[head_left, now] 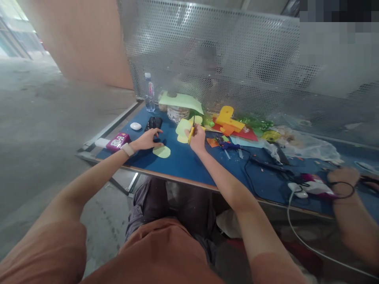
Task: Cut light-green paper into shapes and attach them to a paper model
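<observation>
Right now the R hand (197, 138) has its fingers curled round the yellow grips of what look like scissors (191, 135), held just above the bench (180, 163), over the R edge of a few pale green paper cutouts (182, 128). Long axis runs approx. straight away from the body; dark blade end points fwd, toward the perforated metal panel (177, 47), grips nearest the wearer. Can't tell if the blades are apart. L hand (145, 140) is palm-down w/ fingers spread, thumb by the far edge of a loose pale green piece (162, 152); contact unclear. That piece is roundish, long axis approx. L–R. Black phone (153, 123) sits just beyond the L fingers, white mouse-shaped item (136, 126) to its L. Re: labels, purple pack (119, 141) by the L wrist has big white lettering, too small/tilted to read for sure; clear bottle (149, 94) at the back has a pink-red label, text illegible. R of the scissors: blue glue gun (231, 145) w/ cord, yellow clip-shaped piece (227, 119). Co-worker's hand (343, 177), far R, is blurred.
</observation>
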A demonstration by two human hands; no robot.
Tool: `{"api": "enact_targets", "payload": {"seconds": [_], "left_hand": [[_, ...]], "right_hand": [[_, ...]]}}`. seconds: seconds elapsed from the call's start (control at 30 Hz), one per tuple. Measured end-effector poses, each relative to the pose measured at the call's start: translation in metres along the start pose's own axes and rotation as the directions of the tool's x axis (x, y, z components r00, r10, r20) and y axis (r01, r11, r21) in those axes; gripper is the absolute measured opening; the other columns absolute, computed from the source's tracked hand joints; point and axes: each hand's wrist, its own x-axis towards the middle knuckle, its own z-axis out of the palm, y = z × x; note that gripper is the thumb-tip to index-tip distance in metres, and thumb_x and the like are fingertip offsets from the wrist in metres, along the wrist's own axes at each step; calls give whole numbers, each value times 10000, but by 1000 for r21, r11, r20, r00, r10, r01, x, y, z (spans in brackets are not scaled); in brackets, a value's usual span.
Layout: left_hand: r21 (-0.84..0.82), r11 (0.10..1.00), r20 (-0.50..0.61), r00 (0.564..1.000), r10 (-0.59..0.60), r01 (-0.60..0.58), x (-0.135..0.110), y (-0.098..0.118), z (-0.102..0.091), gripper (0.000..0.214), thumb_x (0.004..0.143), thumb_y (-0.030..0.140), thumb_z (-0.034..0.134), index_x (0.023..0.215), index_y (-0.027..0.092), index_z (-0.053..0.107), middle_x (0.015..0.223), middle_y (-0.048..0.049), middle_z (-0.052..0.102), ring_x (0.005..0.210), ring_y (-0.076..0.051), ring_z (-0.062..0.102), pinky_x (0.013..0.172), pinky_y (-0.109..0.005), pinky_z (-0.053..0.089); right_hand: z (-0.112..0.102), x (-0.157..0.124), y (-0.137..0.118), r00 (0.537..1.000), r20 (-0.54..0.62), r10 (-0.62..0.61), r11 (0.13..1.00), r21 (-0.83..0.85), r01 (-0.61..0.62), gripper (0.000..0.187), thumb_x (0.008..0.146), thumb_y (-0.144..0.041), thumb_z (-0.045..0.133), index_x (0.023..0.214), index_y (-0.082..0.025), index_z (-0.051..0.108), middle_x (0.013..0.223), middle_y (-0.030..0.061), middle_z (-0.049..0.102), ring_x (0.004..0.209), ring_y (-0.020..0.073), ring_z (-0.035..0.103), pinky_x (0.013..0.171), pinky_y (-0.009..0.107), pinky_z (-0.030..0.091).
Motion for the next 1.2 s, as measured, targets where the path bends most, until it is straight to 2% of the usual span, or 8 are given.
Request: {"api": "enact_targets", "payload": {"seconds": [0.13,0.23,0.33,0.43,0.6,0.93,1.07,1.2], "left_hand": [[-108,994,93,995,-18,28,9,2,-7,659,901,658,872,1404,234,839,1120,-109,899,1010,-313,859,1000,-469,719],[-43,998,114,992,60,-55,0,16,-7,799,997,867,748,1437,213,878,1416,-197,901,1211,-375,870,1116,-514,711],[105,984,180,976,125,-146,-16,31,-3,1029,921,954,808,1591,174,847,1616,-256,816,1478,-500,795,1316,-594,626],[190,969,196,974,118,-156,-25,36,4,1073,892,923,870,1658,175,813,1652,-269,782,1559,-546,740,1368,-623,565],[183,975,165,981,98,-128,-24,29,10,1051,924,883,868,1707,190,766,1519,-235,829,1467,-501,773,1239,-546,611],[6,997,143,987,77,-78,-16,26,5,730,867,642,903,1433,182,871,1173,-130,855,988,-325,829,934,-423,653],[-21,996,134,987,93,-91,-19,30,1,608,849,426,843,1410,192,875,1210,-123,880,1018,-309,842,978,-413,686],[-4,995,122,987,101,-101,-19,36,-1,663,884,367,799,1518,181,852,1304,-154,912,1106,-337,874,1031,-426,697]], "right_hand": [[0,0,2,999,7,-31,999,-17,31,516,979,-662,893,997,-331,498,866,-17,543,846,260,559,825,431,574],[1,1,4,998,-15,-55,998,19,56,538,973,-641,919,953,-327,484,850,-32,527,826,236,541,808,407,544],[2,0,4,997,-40,-61,995,72,63,523,953,-601,948,930,-320,508,823,-43,522,801,222,520,782,394,518],[3,-1,1,997,-50,-55,994,90,60,536,952,-631,969,941,-318,533,815,-45,539,790,220,511,767,394,508],[1,-2,-3,998,-34,-61,995,82,63,576,928,-693,957,933,-322,517,814,-45,538,789,218,487,790,399,506],[-1,-2,-9,998,-24,-66,995,77,68,580,910,-709,918,936,-331,478,815,-42,508,792,226,469,773,394,497],[-1,-2,-10,998,-41,-47,995,81,50,589,905,-677,968,899,-325,495,796,-47,533,783,218,493,780,395,523],[0,0,-5,997,-55,-53,994,92,58,614,908,-689,996,885,-323,504,789,-49,544,779,217,520,779,394,538]]}}
